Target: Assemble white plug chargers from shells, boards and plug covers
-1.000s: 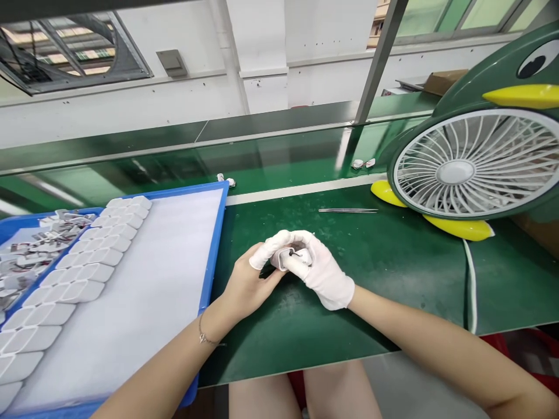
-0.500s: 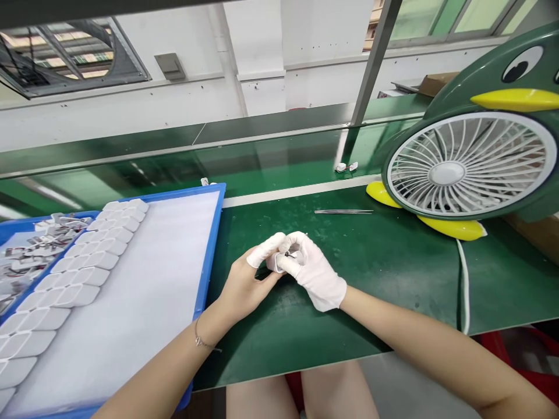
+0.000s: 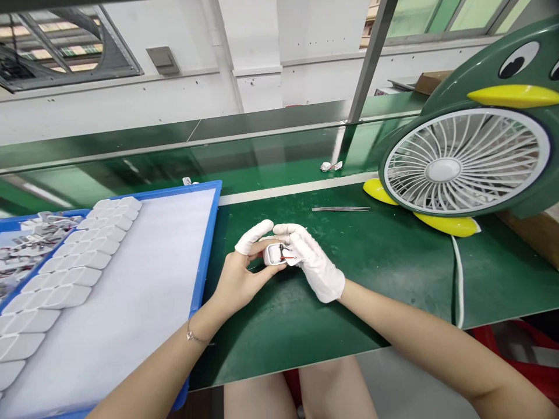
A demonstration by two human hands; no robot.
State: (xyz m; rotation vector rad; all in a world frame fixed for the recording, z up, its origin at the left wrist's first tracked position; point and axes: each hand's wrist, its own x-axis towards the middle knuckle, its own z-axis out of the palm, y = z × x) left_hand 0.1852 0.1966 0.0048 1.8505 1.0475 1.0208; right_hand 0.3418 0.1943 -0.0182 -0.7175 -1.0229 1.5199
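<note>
My left hand (image 3: 240, 282), with a white cot on at least one finger, grips a small white plastic housing (image 3: 269, 256) between thumb and fingers. The housing's open side faces me, and red and black wires (image 3: 285, 255) show inside it. In a white glove, my right hand (image 3: 318, 265) closes on a small white piece (image 3: 293, 256) at the ends of these wires, right beside the housing. Its fingertips partly cover the piece. Both hands are together above the green table (image 3: 349, 308).
A blue tray (image 3: 208, 233) on the left holds rows of white housings (image 3: 82, 259); behind it lie many wired parts (image 3: 39, 238). Tweezers (image 3: 340, 209) lie beyond my hands. A wired part (image 3: 331, 167) sits farther back. A green penguin-shaped fan (image 3: 467, 157) stands at right, its cable (image 3: 457, 279) running forward.
The housing has turned so that its open side and wires face me. My right fingers have straightened from a curled pinch and shifted slightly. The whole view has moved a little.
</note>
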